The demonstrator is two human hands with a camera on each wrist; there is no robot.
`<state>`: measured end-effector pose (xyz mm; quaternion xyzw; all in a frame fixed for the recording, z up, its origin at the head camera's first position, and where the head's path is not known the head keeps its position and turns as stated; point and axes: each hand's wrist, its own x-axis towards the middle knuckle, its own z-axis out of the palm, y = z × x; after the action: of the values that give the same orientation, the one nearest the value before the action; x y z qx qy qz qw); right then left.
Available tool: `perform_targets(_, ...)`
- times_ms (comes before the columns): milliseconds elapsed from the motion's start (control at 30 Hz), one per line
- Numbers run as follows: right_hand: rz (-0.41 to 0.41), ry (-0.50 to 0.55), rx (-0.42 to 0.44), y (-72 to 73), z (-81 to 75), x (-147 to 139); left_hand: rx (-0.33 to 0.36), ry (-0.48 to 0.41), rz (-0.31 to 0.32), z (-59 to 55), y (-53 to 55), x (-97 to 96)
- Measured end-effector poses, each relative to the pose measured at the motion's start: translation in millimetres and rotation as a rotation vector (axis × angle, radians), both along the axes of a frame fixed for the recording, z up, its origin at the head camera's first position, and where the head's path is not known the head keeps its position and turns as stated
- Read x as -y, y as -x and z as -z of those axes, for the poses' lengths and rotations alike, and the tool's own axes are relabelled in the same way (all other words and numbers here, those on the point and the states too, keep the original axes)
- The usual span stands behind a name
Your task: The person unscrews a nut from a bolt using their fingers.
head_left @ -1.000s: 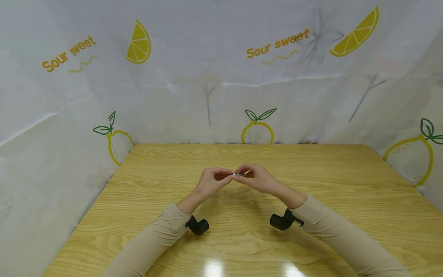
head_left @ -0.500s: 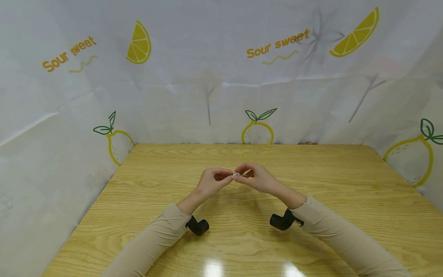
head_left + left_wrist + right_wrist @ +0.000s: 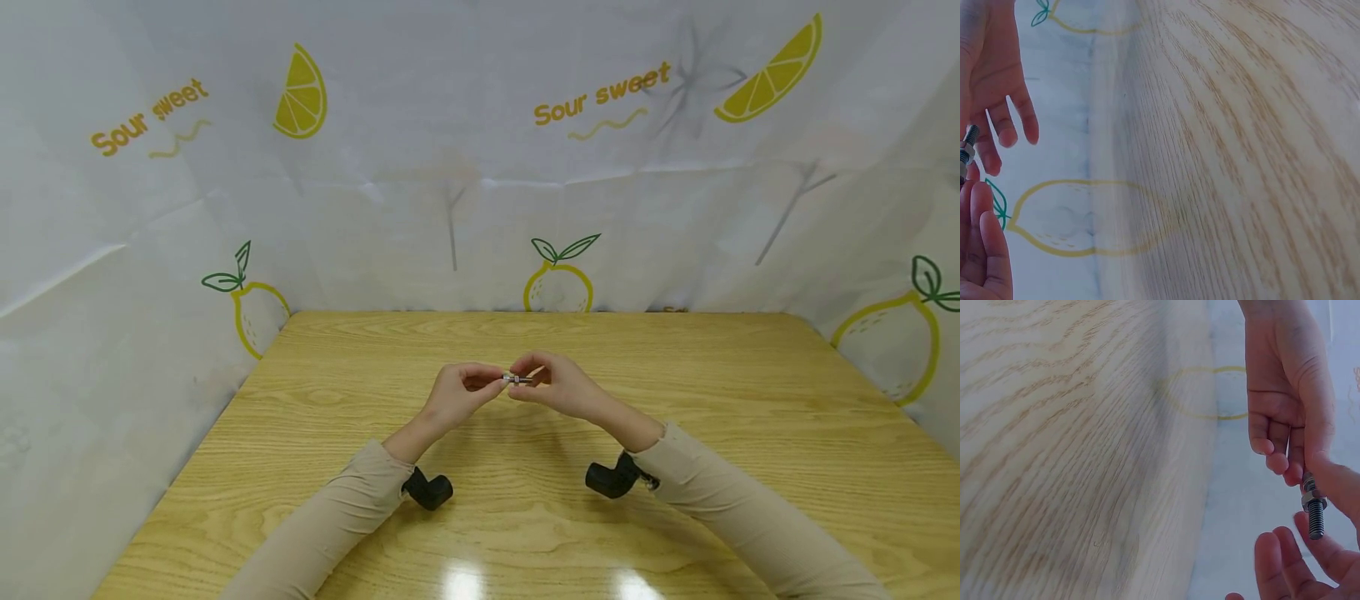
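Thumb and fingertips of my left hand (image 3: 456, 398) pinch one end of a small metal bolt (image 3: 1316, 526), held above the table. Its threaded end points towards my right hand (image 3: 564, 390). Partway along the thread sits a hex nut (image 3: 1314, 500). The right thumb and index finger stand parted on either side of the nut and thread, so the nut shows between them in the head view. At its left edge, the left wrist view also catches the bolt (image 3: 972, 134). The bolt's other end is hidden by the left fingertips.
A wood-grain table (image 3: 510, 533) spreads under both hands. Behind it hangs a white cloth (image 3: 390, 225) printed with lemons. Black curved devices (image 3: 431, 490) are strapped at both wrists, below the sleeves.
The right thumb and index finger have spread apart, and more of the nut and thread shows between them. My left hand keeps its pinch in the same place.
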<state>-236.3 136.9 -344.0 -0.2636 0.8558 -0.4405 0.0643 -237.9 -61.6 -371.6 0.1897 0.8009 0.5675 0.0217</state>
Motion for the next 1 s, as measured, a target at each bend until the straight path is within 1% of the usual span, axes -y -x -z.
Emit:
perform_targets(133,-0.011,-0.044,0.011,1.0,0.1,0.1,0.006,0.012,0.004,-0.6,0.4,0.3)
perform_targets(233,-0.009,-0.072,0.043,0.8,-0.4,0.3,0.008,0.005,0.000,-0.1,0.1,0.6)
perform_targets(367,0.002,-0.045,0.041,0.1,-0.2,1.4,0.004,-0.015,-0.001,1.3,0.4,0.7)
perform_targets(500,0.008,-0.011,0.006,0.2,0.7,2.4,-0.001,-0.022,0.007,1.9,1.2,1.3)
perform_targets(600,0.004,-0.028,-0.006,0.7,1.1,2.3,0.000,-0.020,0.015,1.2,0.9,2.1)
perform_targets(767,0.007,-0.069,0.023,-0.1,0.4,2.7,0.005,-0.015,0.021,-0.8,-0.4,2.5)
perform_targets(833,0.015,-0.057,0.031,-0.5,0.2,2.9,0.001,-0.016,0.019,-1.1,-0.6,2.2)
perform_targets(1000,0.014,0.001,0.001,-0.7,0.4,2.1,-0.010,-0.023,0.025,1.2,0.8,1.5)
